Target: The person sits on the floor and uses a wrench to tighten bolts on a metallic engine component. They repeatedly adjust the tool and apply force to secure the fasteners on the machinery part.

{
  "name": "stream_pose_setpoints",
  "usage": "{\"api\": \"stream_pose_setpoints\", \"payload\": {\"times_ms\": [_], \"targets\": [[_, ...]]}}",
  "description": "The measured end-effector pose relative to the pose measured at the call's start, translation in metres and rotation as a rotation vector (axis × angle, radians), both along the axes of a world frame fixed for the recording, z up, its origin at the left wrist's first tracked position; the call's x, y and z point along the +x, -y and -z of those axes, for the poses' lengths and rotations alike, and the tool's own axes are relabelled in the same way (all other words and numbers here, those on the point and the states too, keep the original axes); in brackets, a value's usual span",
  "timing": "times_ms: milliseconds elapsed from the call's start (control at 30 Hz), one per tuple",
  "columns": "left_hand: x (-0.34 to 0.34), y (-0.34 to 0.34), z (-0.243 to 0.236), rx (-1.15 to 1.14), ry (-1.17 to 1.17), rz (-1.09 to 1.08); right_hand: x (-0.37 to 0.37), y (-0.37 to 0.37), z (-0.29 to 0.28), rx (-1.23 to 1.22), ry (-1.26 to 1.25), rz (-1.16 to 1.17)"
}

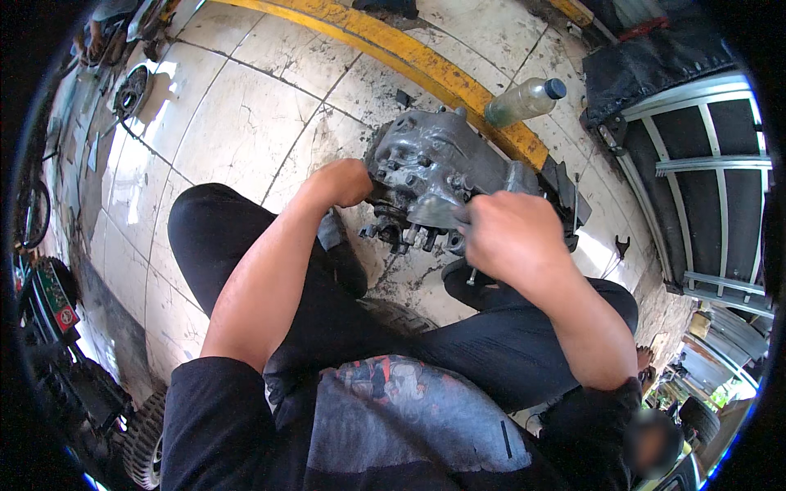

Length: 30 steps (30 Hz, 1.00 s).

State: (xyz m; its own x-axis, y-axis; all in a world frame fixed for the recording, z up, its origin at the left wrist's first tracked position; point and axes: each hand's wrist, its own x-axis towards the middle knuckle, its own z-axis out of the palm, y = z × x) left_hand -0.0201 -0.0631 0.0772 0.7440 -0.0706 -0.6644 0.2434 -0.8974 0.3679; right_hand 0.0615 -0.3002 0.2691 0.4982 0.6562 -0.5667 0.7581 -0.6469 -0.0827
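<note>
A grey metal gearbox casing (pixel 438 147) with bolts and dark grime sits on the tiled floor in front of me, between my feet. My left hand (pixel 344 182) is closed at the casing's left side, its fingertips hidden behind the hand. In my right hand (pixel 516 237) is a scraper (pixel 435 213), its flat grey blade lying against the casing's near face. The fingers are wrapped round the handle, and the hand is slightly blurred. Below that hand, a thin metal rod (pixel 472 277) shows near my right foot.
Behind the casing runs a yellow metal beam (pixel 393 53). A clear bottle with a dark cap (pixel 532 100) stands beside it. At right is a metal-framed black panel (pixel 704 164), with a small fork-shaped part (pixel 622 245) nearby. Vehicle parts and a tyre (pixel 146 442) line the left.
</note>
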Motion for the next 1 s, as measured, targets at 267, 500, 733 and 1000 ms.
{"api": "stream_pose_setpoints", "payload": {"times_ms": [267,500,733,1000], "targets": [[0.002,0.002,-0.002,-0.051,0.007,0.043,0.002,-0.002,0.002,0.027,0.020,-0.047],[0.001,-0.003,-0.005,0.003,0.015,0.199,0.002,-0.007,-0.015,0.023,0.054,-0.113],[0.003,0.000,-0.010,-0.012,-0.004,-0.019,0.029,-0.002,-0.010,-0.147,-0.052,-0.070],[-0.003,-0.004,-0.003,-0.062,0.046,0.066,0.034,0.004,-0.012,-0.137,-0.048,-0.064]]}}
